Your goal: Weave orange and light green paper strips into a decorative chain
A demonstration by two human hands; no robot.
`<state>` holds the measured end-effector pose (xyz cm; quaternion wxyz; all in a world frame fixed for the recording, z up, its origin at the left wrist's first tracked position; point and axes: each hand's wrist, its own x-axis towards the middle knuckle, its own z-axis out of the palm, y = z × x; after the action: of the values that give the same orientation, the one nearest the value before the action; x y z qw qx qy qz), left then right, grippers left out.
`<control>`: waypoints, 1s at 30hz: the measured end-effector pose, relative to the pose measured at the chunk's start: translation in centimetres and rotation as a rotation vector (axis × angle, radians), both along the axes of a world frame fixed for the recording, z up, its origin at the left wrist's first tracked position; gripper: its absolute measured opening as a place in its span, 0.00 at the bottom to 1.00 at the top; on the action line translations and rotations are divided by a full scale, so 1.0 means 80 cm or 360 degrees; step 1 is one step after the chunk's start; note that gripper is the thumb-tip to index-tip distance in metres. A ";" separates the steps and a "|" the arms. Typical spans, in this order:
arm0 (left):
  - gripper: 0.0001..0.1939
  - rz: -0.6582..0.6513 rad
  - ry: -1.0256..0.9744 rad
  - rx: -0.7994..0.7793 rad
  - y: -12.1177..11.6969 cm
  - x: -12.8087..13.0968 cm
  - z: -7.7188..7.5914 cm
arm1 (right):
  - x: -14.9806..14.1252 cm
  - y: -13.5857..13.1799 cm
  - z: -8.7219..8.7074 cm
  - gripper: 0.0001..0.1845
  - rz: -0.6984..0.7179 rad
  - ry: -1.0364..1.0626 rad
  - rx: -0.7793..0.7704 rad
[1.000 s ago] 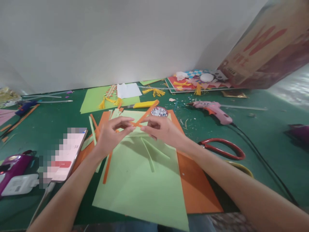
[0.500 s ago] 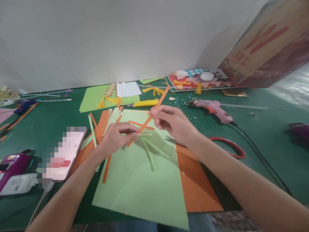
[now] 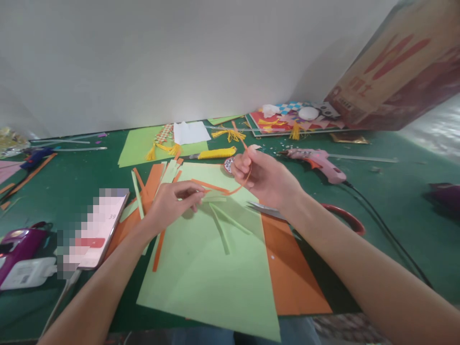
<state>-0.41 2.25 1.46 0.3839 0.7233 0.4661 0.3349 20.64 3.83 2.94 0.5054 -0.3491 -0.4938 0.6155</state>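
My left hand (image 3: 172, 201) pinches the crossing of thin paper strips just above a light green sheet (image 3: 212, 273). Light green strips (image 3: 221, 227) hang from that pinch over the sheet. My right hand (image 3: 264, 175) is closed on an orange strip (image 3: 230, 190), which bends in a curve from the pinch up through my fingers, its free end pointing toward the back of the table. An orange sheet (image 3: 294, 278) lies under the green one.
Red-handled scissors (image 3: 341, 223) lie right of my right wrist, a pink glue gun (image 3: 318, 163) with its cord behind them. A phone (image 3: 95, 230) and a purple device (image 3: 17, 247) sit at left. Cut strips (image 3: 154, 179), yellow tassels (image 3: 230, 135) and a cardboard box (image 3: 395, 72) stand further back.
My right hand has bent the orange strip, which was straight, into a curve and lifted its end back and up. My left hand stays at the crossing, slightly lower than a second ago.
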 end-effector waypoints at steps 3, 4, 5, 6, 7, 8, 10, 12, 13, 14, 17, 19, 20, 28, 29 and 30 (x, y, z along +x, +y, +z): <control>0.06 0.0058 -0.0180 -0.0066 0.001 0.001 0.002 | -0.001 -0.004 -0.005 0.17 0.0260 0.0011 0.0053; 0.06 0.0078 -0.0246 -0.0098 0.001 0.001 0.003 | -0.001 -0.005 -0.006 0.16 0.0321 0.0004 0.0052; 0.06 0.0095 -0.0308 -0.0130 0.002 0.001 0.005 | -0.001 -0.006 -0.006 0.15 0.0365 -0.0022 0.0039; 0.06 0.0110 -0.0368 -0.0160 0.002 0.001 0.007 | -0.002 -0.007 -0.006 0.14 0.0398 -0.0066 0.0019; 0.06 0.0123 -0.0421 -0.0188 0.002 0.001 0.009 | -0.003 -0.007 -0.006 0.13 0.0421 -0.0121 -0.0001; 0.06 0.0132 -0.0466 -0.0213 0.003 0.001 0.011 | -0.004 -0.007 -0.006 0.12 0.0437 -0.0178 -0.0017; 0.05 0.0131 -0.0522 -0.0253 0.003 0.001 0.013 | -0.006 -0.007 -0.008 0.11 0.0464 -0.0255 -0.0029; 0.05 0.0124 -0.0543 -0.0269 0.003 0.000 0.014 | -0.007 -0.005 -0.011 0.11 0.0504 -0.0269 -0.0041; 0.05 0.0121 -0.0546 -0.0268 0.003 0.000 0.014 | -0.007 -0.005 -0.014 0.11 0.0526 -0.0267 -0.0051; 0.04 0.0124 -0.0550 -0.0258 0.003 0.000 0.013 | -0.008 -0.004 -0.016 0.10 0.0552 -0.0263 -0.0062; 0.02 0.0131 -0.0562 -0.0207 0.003 0.000 0.013 | -0.010 -0.006 -0.020 0.09 0.0668 -0.0248 -0.0089; 0.02 0.0125 -0.0592 -0.0172 0.003 0.000 0.012 | -0.012 -0.008 -0.020 0.08 0.0728 -0.0269 -0.0086; 0.02 0.0119 -0.0611 -0.0160 0.003 0.000 0.012 | -0.013 -0.009 -0.019 0.09 0.0734 -0.0298 -0.0081; 0.03 0.0166 -0.0649 -0.0164 0.003 0.000 0.010 | -0.017 -0.010 -0.014 0.12 0.0478 -0.0501 -0.0085; 0.04 0.0166 -0.0656 -0.0198 0.003 0.000 0.010 | -0.017 -0.010 -0.014 0.12 0.0453 -0.0514 -0.0073; 0.06 0.0163 -0.0664 -0.0243 0.003 -0.001 0.009 | -0.017 -0.009 -0.014 0.12 0.0434 -0.0528 -0.0060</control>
<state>-0.49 2.50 2.22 0.5081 0.5827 0.4366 0.4601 19.25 3.10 1.79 0.3228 -0.3851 -0.6012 0.6214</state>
